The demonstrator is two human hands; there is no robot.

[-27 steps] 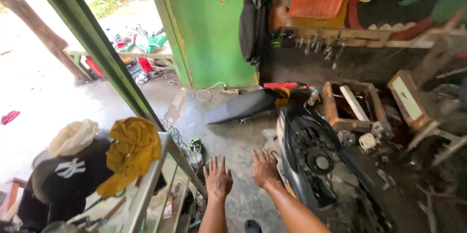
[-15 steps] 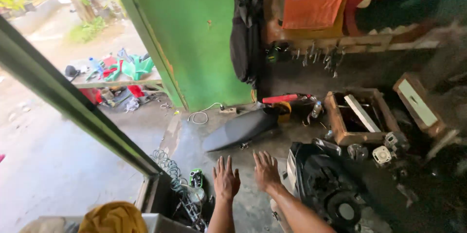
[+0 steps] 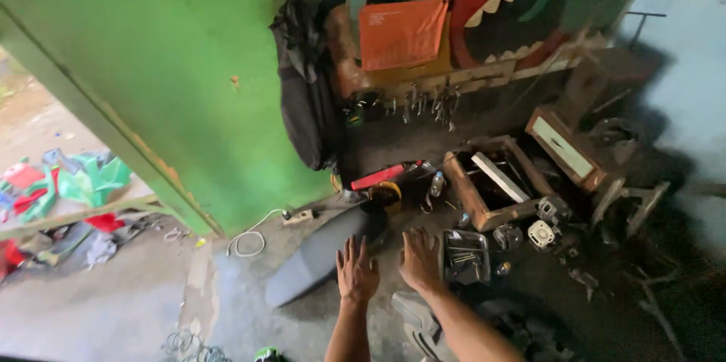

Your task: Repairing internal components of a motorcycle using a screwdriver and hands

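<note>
Low over the concrete floor (image 3: pixel 227 309) of a cluttered workshop, both hands are stretched out in front of the person, palms down and fingers spread, holding nothing. The left hand (image 3: pixel 356 270) hovers at the near edge of a long black motorcycle seat (image 3: pixel 321 252) that lies on the floor; whether it touches the seat cannot be told. The right hand (image 3: pixel 420 258) is just beside it, the two hands close but not touching, and sits near a small open metal tray of tools (image 3: pixel 463 255) to its right. Beyond the seat stand a yellow round tin (image 3: pixel 387 194) and a red bar-shaped tool (image 3: pixel 378 176), with a small clear bottle (image 3: pixel 435 184) beside them. An open wooden crate (image 3: pixel 491 179) holding a pale plank stands further right (engine parts are scattered around it). A white cable (image 3: pixel 253 237) with a socket strip lies by the foot of the green wall (image 3: pixel 174 67). A dark jacket (image 3: pixel 306 82) hangs on the wall beside an orange folder (image 3: pixel 401 32) and a row of hanging wrenches (image 3: pixel 423 101).
</note>
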